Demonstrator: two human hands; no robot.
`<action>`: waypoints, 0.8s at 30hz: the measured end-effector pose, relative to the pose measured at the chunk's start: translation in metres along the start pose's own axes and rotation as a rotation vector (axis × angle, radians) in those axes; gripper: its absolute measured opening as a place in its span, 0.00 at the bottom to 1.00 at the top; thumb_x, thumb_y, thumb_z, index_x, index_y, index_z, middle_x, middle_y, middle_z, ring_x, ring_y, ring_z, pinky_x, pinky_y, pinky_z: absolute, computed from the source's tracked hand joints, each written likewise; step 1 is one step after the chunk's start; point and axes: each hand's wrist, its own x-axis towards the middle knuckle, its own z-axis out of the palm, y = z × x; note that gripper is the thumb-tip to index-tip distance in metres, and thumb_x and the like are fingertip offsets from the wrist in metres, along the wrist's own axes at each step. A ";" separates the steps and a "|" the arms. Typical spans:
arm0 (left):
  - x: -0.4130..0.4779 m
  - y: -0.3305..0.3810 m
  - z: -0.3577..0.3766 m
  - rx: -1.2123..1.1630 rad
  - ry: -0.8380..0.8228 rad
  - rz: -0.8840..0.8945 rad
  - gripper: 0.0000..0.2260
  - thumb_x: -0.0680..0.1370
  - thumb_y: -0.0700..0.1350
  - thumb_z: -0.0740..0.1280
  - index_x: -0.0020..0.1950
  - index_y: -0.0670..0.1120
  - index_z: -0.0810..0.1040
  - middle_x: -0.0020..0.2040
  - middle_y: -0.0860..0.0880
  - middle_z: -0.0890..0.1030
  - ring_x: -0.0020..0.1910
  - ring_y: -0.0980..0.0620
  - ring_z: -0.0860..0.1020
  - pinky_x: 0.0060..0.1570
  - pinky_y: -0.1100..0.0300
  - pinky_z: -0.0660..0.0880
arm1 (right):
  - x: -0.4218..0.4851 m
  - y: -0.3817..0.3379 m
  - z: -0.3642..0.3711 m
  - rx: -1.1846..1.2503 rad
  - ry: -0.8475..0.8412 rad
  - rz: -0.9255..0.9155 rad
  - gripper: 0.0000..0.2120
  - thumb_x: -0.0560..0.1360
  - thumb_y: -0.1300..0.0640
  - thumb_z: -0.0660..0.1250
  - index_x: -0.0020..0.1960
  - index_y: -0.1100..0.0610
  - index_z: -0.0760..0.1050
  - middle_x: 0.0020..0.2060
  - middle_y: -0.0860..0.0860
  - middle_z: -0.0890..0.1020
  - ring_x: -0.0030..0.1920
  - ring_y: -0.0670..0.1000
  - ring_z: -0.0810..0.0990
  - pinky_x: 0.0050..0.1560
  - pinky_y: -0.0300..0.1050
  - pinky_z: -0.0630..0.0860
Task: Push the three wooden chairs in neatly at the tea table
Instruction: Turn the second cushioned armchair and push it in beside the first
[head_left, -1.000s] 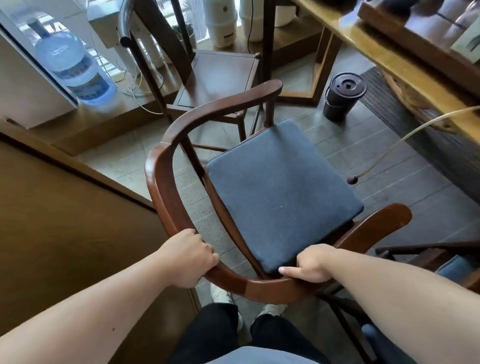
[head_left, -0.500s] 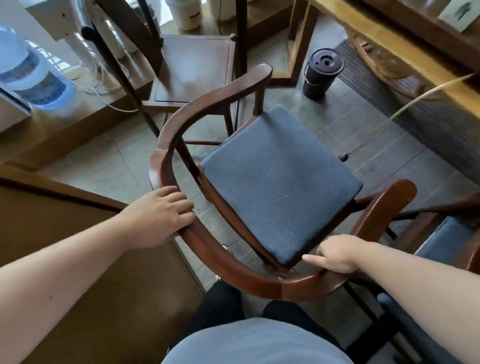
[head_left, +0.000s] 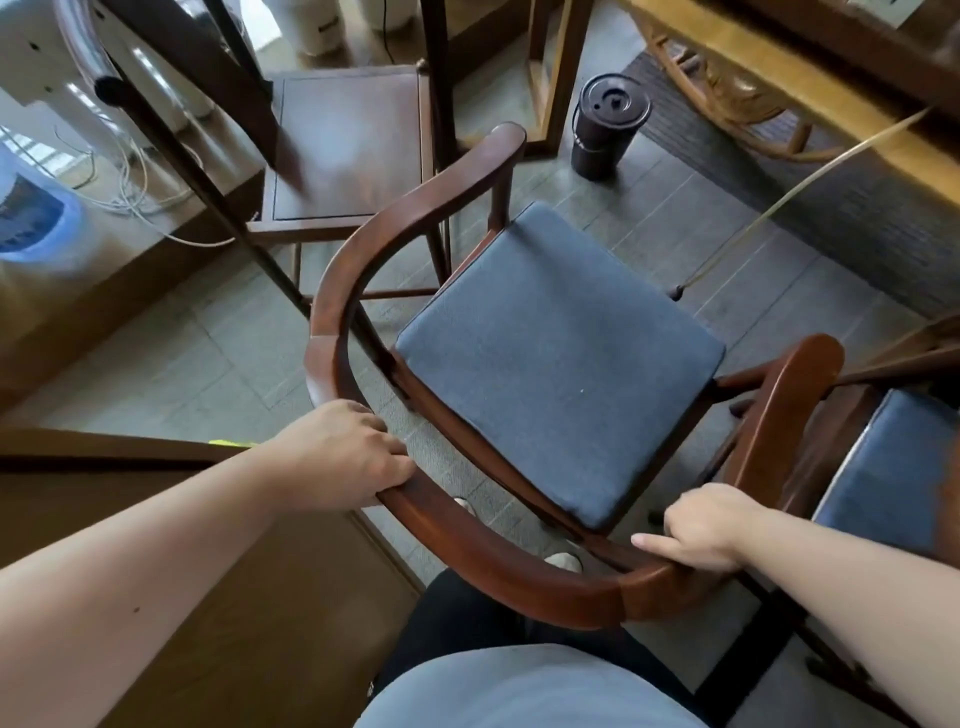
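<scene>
A dark lidded canister (head_left: 609, 127) stands shut on the floor (head_left: 753, 291) beside the tea table's leg (head_left: 550, 78); its contents cannot be seen. The round-backed wooden chair (head_left: 457, 551) with a blue cushion (head_left: 556, 358) sits angled in front of the person, short of the tabletop (head_left: 769, 78). The left hand (head_left: 343, 457) grips the curved back rail, and the right hand (head_left: 701, 525) grasps it too, forefinger extended. Since half a second ago, the left hand has slid lower along the rail. A second cushioned chair (head_left: 893, 467) stands just right, a bare-seated chair (head_left: 348, 150) beyond.
</scene>
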 end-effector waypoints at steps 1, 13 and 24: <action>0.001 0.000 0.000 -0.006 0.003 -0.006 0.14 0.77 0.56 0.55 0.52 0.53 0.77 0.49 0.54 0.83 0.49 0.48 0.81 0.52 0.48 0.76 | 0.001 0.003 0.001 -0.019 -0.010 0.003 0.37 0.78 0.31 0.43 0.51 0.56 0.81 0.54 0.55 0.83 0.58 0.57 0.79 0.56 0.47 0.71; 0.035 0.033 -0.015 -0.026 0.073 -0.002 0.18 0.76 0.58 0.52 0.49 0.51 0.78 0.45 0.53 0.84 0.44 0.48 0.82 0.45 0.48 0.79 | -0.017 0.046 0.018 -0.178 0.122 0.044 0.22 0.80 0.50 0.49 0.52 0.56 0.81 0.55 0.54 0.83 0.57 0.55 0.79 0.54 0.46 0.68; 0.093 0.047 -0.040 -0.012 0.098 0.046 0.21 0.74 0.65 0.52 0.53 0.56 0.78 0.49 0.59 0.83 0.50 0.54 0.81 0.51 0.51 0.78 | -0.034 0.101 0.039 -0.061 0.028 0.102 0.24 0.79 0.47 0.48 0.54 0.57 0.80 0.57 0.57 0.82 0.59 0.57 0.78 0.61 0.49 0.69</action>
